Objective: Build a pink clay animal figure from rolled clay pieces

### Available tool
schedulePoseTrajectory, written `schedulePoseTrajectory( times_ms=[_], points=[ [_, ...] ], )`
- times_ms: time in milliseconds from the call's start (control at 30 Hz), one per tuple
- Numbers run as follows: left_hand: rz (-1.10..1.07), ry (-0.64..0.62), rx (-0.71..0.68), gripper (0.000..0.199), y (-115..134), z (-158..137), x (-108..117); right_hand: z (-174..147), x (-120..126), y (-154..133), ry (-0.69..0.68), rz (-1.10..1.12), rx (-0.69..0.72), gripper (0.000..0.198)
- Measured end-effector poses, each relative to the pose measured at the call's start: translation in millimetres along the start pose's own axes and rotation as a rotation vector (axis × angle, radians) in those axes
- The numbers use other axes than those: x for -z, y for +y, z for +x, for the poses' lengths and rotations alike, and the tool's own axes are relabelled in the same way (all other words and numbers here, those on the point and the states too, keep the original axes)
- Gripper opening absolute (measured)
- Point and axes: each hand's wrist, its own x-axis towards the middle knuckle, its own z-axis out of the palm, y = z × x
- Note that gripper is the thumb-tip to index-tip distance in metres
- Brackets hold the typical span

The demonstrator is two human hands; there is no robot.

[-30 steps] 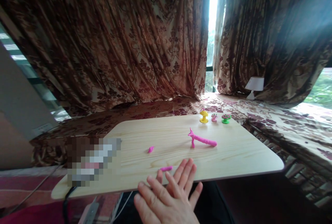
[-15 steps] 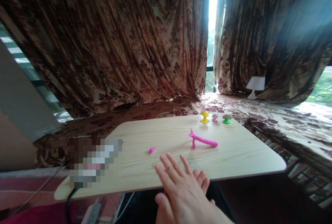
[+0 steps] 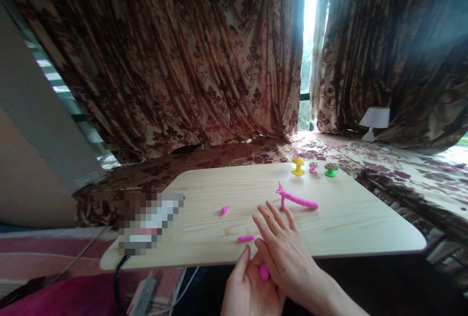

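Observation:
My left hand (image 3: 245, 289) is palm up, thumb out to the side, with a small lump of pink modelling clay (image 3: 264, 271) on its palm. Flat across it lies my right hand (image 3: 287, 250), fingers stretched out, and the lump is held between the two palms. The right hand covers the left fingers and part of the lump. Just beyond the hands, a short pink clay roll (image 3: 245, 239) rests on the table. Farther off are a small pink clay piece (image 3: 224, 210) and a long pink clay figure (image 3: 300, 201) with a pointed, ear-like end and a leg.
Yellow (image 3: 298, 166), pink (image 3: 313, 167) and green (image 3: 331, 169) mushroom-shaped clay models stand along the far edge of the wooden table (image 3: 204, 187). A blurred-out object (image 3: 151, 223) with a black cable lies at left. A white lamp (image 3: 375, 118) and curtains are behind.
My right hand has slid forward and up over my left, uncovering the left palm and the pink lump. The short roll is now in plain view. The whole view has shifted slightly.

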Motion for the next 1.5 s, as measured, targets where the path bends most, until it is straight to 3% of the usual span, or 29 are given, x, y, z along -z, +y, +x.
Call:
schedulePoseTrajectory(
  times_ms=[133,367,433,600,733,1100,1267,1500],
  points=[
    [-0.156,0.064,0.05,0.031,5.8,26.5,-28.1,-14.7,10.6,18.1,-0.001,0.098,-0.051,0.034],
    [-0.142,-0.003,0.126,0.04,-3.2,17.9,-37.2,-39.1,27.8,2.4,-0.113,0.299,0.091,0.027],
    [-0.116,-0.009,0.182,0.042,-4.1,17.3,-40.5,-38.7,28.9,6.2,-0.109,0.301,0.073,0.024],
    [0.035,0.162,0.135,0.037,-3.1,14.6,-35.0,-41.2,21.8,59.8,0.173,0.082,-0.127,0.017],
    [0.129,0.231,0.016,0.036,-1.9,11.7,-26.4,-47.8,14.4,89.9,0.079,-0.059,-0.08,0.027],
    [0.174,0.276,-0.064,0.027,-1.3,6.7,-28.9,-80.1,1.0,73.0,-0.111,-0.218,0.02,0.044],
    [0.175,0.273,-0.061,0.025,0.3,5.4,-28.9,-73.6,-3.7,73.6,-0.088,-0.309,-0.009,0.043],
    [0.178,0.277,-0.077,0.021,-1.1,6.6,-30.0,-106.9,-7.7,68.5,-0.046,-0.42,0.112,0.053]
  ],
)
